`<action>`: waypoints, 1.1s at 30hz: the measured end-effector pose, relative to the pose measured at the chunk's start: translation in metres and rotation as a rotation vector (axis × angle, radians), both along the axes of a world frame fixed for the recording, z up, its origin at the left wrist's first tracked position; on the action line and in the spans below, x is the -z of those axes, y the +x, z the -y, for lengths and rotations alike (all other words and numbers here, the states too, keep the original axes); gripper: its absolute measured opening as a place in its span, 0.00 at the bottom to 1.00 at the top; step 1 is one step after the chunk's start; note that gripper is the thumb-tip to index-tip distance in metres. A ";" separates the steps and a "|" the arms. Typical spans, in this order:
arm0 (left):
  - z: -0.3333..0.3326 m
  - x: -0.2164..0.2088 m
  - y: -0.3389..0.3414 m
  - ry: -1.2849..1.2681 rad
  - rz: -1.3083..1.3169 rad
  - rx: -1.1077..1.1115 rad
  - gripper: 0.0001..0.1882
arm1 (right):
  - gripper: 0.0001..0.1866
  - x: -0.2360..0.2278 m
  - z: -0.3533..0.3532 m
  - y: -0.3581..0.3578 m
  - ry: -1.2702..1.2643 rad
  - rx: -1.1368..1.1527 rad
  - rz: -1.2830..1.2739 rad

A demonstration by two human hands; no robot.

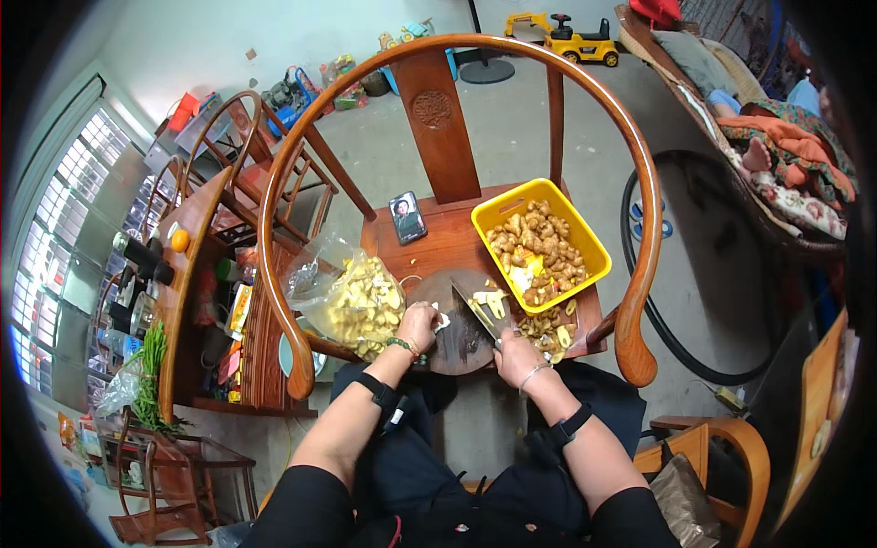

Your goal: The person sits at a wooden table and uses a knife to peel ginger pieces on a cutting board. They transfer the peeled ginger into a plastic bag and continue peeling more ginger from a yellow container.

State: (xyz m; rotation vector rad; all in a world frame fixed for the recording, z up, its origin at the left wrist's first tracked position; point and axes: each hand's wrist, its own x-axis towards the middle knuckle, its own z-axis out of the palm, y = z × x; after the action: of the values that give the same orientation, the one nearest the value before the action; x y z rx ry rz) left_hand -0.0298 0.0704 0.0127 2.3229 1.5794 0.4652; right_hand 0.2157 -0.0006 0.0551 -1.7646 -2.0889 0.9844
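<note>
A round dark wooden chopping board (461, 356) lies on the seat of a wooden armchair in front of me. My right hand (519, 358) grips a knife (482, 316), its blade slanting up and left over the board's right side. My left hand (419, 327) is closed at the board's left side, with a small pale piece (442, 321) at its fingertips, too small to name surely. Pale slices of ginger (491, 301) lie beside the blade. On the left stands a clear plastic bag (365, 294) full of cut ginger. A yellow basket (592, 245) holds knobbly ginger roots (541, 239).
A phone (407, 217) lies on the seat behind the board. More ginger pieces (548, 331) sit below the basket. The chair's curved armrest (639, 237) rings the work area. A black hose (650, 315) loops on the floor; at far right a person's foot (756, 155) rests on a couch.
</note>
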 end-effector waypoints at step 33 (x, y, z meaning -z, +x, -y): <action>0.057 -0.008 0.057 -0.051 -0.022 0.285 0.10 | 0.16 -0.002 -0.003 0.001 -0.025 0.033 -0.063</action>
State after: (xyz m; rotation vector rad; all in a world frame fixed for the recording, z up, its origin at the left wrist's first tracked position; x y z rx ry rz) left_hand 0.0275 0.0130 0.0204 2.4678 1.2245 0.3275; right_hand 0.2164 0.0021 0.0574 -1.7508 -2.0114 1.0468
